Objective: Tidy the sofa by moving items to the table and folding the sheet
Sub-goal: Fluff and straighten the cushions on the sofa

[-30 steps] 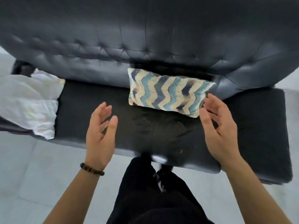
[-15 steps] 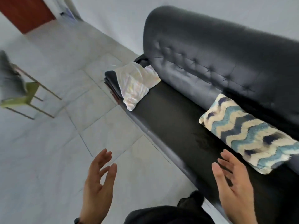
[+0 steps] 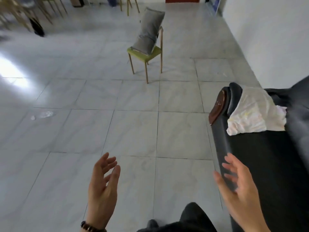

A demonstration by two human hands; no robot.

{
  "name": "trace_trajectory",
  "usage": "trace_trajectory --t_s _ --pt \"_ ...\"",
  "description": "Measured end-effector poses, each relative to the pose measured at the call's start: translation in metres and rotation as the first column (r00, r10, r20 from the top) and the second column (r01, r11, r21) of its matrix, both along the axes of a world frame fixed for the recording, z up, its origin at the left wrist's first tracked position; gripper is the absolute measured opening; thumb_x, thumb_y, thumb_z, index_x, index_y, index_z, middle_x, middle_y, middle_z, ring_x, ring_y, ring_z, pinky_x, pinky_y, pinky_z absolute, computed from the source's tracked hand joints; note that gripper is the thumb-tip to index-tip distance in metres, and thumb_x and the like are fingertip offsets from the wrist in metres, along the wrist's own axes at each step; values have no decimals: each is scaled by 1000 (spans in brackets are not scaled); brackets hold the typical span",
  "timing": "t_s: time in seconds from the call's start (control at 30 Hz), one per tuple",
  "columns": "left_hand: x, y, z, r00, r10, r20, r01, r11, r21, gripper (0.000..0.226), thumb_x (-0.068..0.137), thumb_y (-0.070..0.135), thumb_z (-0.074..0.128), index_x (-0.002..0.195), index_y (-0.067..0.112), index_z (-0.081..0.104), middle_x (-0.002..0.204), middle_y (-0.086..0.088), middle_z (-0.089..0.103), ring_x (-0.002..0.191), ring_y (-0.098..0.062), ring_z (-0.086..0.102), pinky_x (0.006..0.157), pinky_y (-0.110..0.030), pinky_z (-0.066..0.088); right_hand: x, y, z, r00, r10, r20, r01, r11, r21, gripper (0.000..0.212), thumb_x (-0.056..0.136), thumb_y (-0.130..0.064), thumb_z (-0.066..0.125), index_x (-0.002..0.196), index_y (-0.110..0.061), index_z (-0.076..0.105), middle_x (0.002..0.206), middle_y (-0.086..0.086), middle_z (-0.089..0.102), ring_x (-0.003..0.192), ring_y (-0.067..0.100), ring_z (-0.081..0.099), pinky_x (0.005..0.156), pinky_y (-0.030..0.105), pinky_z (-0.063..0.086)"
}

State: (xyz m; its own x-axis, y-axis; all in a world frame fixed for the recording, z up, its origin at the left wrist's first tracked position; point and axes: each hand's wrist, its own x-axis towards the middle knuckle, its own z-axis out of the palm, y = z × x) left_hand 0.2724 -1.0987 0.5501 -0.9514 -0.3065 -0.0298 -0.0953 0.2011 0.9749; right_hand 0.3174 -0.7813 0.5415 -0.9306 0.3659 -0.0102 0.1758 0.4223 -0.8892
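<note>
White crumpled sheet [image 3: 252,113] sits on the black sofa [image 3: 260,161] by the armrest, not folded yet. Left hand [image 3: 102,186] and right hand [image 3: 240,190] are both empty, fingers loose. Looks like between steps; next probably means reaching over to grab it.

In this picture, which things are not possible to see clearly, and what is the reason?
1. Sofa, head view: the right edge cuts it off, so most of its seat and back is out of frame.
2. Sheet, head view: crumpled; its far side lies behind its own folds.
3. Table: none can be identified; the furniture at top left is blurred and cut by the edge.
4. Right hand: motion blur smears its fingers.
</note>
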Motion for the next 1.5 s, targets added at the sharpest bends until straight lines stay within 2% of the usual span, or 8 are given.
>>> trace_trajectory --t_s 0.07,0.2,0.47,0.53,0.8,1.0,1.2,1.5 --pt "-30 -19 -1 999 32 26 -32 999 20 37 92 24 63 127 29 53 115 4 65 111 -11 61 92 -36 52 -33 -16 -3 1000 13 22 -12 1000 -19 63 80 -32 71 138 -30 46 130 -17 53 117 -1 55 89 9 47" --pt "-109 -37 -19 997 39 73 -38 999 -14 38 93 13 60 127 29 53 117 3 64 110 -13 61 95 -48 50 -109 -37 -24 999 18 44 -16 999 -50 64 80 -43 67 139 -33 44 130 -24 50 118 -2 53 83 20 51" --pt "-339 -40 -29 992 40 118 -30 996 -80 49 81 36 60 128 29 50 117 8 62 108 -8 62 90 -41 51 -345 -49 -63 993 36 110 -34 999 -25 65 86 -41 66 143 -26 39 134 -13 49 117 2 52 90 19 46" --pt "-397 -43 -16 995 39 90 -31 995 -90 48 81 36 59 128 29 49 117 10 62 108 -5 61 87 -34 49 -417 -51 -49 992 74 102 -72 997 -18 64 87 -40 66 144 -26 39 134 -13 49 117 0 52 88 15 44" --pt "-594 -70 -2 991 124 50 -119 989 -88 46 88 34 64 130 27 46 118 10 61 107 -1 61 83 -17 53 -671 -71 2 980 201 14 -201 979 16 59 87 -37 65 140 -26 43 134 -14 51 119 3 54 89 23 47" --pt "-772 -90 -55 986 140 89 -137 989 -49 40 92 21 64 127 29 46 117 10 60 105 0 60 82 -25 48 -850 -98 -40 978 199 68 -203 977 61 57 88 -33 66 139 -29 43 133 -12 51 117 1 54 88 21 48" --pt "-983 -101 -36 996 11 93 -4 997 -80 41 91 22 62 130 20 48 118 8 60 106 -3 61 81 -24 49 -1017 -110 -24 990 112 83 -118 991 65 58 87 -47 64 139 -29 44 133 -14 52 117 0 54 88 22 52" --pt "-1289 -61 -12 971 -225 77 235 957 -169 41 94 12 58 132 18 46 119 9 59 109 -5 60 82 -20 47 -1242 -83 -27 994 -96 50 95 995 16 57 88 -33 65 140 -24 43 133 -10 52 117 6 55 89 25 49"
